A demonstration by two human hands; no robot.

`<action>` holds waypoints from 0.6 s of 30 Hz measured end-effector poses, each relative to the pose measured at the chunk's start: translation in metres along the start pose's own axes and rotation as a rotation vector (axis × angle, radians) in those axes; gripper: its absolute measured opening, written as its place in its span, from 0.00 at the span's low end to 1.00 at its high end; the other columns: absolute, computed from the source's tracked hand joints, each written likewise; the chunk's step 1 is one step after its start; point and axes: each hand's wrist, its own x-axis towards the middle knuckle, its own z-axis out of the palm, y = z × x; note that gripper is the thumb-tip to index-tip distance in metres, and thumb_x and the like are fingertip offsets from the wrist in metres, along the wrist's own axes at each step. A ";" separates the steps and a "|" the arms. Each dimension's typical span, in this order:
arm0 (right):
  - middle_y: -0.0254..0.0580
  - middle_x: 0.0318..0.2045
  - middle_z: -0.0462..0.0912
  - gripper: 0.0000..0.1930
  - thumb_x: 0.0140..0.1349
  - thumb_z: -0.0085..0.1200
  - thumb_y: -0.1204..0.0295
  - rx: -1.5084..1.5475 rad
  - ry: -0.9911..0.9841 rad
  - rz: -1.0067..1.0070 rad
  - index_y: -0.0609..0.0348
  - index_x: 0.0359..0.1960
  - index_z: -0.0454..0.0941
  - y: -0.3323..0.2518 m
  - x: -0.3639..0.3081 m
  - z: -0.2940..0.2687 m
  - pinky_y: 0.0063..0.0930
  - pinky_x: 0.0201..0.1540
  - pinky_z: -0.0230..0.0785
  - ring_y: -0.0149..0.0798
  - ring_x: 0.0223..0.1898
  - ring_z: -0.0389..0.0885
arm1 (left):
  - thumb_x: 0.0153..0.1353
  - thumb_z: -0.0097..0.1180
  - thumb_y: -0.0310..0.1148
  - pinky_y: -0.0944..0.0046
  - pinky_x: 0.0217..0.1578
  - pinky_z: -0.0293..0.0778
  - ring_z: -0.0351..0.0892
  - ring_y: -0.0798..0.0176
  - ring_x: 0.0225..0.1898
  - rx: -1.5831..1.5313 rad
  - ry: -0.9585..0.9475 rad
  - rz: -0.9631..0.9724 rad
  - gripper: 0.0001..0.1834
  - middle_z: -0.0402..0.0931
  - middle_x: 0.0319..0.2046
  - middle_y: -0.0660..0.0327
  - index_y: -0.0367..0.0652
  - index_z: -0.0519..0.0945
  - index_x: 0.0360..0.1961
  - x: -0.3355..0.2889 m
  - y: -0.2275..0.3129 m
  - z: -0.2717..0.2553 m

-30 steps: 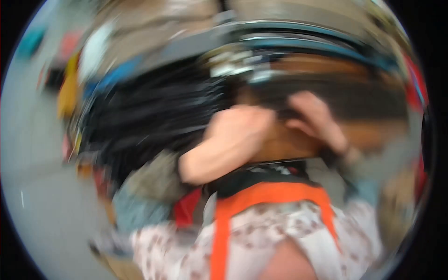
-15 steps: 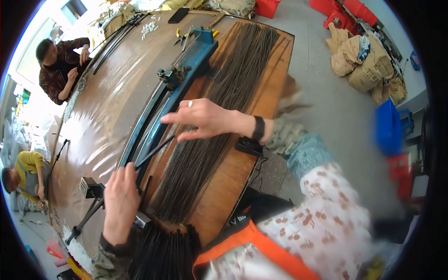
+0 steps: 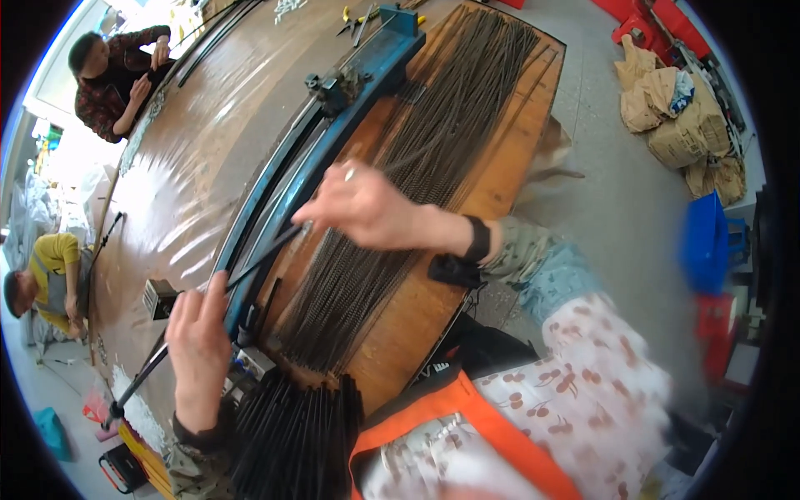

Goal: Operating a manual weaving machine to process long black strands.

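Observation:
My left hand (image 3: 200,342) is closed round a thin black tube (image 3: 265,255), which slants up to the right along a long blue metal fixture (image 3: 287,196). At the tube's upper end, the fingers of my right hand (image 3: 362,207) are pinched together; motion blurs them slightly. Below my right hand lies a wide bundle of long dark coil springs (image 3: 350,287) on a wooden board (image 3: 379,342). A clamp-like metal block (image 3: 337,93) sits on the fixture beyond my hands. Many black tubes (image 3: 296,437) stand bunched near my body.
Two people work along the far left edge of the plastic-covered table (image 3: 200,158). Pliers (image 3: 348,21) lie near the fixture's far end. A small dark box (image 3: 454,271) sits at the board's right edge. Brown sacks (image 3: 679,125) and a blue bin (image 3: 702,237) stand on the right.
My right hand's fingers, spread with the index stretched out before, have drawn together at the tube's end. My left hand has moved slightly left. The whole view has shifted, with the table higher.

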 end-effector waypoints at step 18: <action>0.37 0.28 0.83 0.08 0.68 0.58 0.70 0.125 -0.321 0.377 0.59 0.44 0.82 0.019 0.018 0.079 0.25 0.37 0.75 0.29 0.31 0.82 | 0.72 0.51 0.29 0.61 0.36 0.72 0.76 0.52 0.32 0.486 0.355 -0.451 0.08 0.77 0.32 0.51 0.37 0.79 0.46 -0.174 -0.094 -0.094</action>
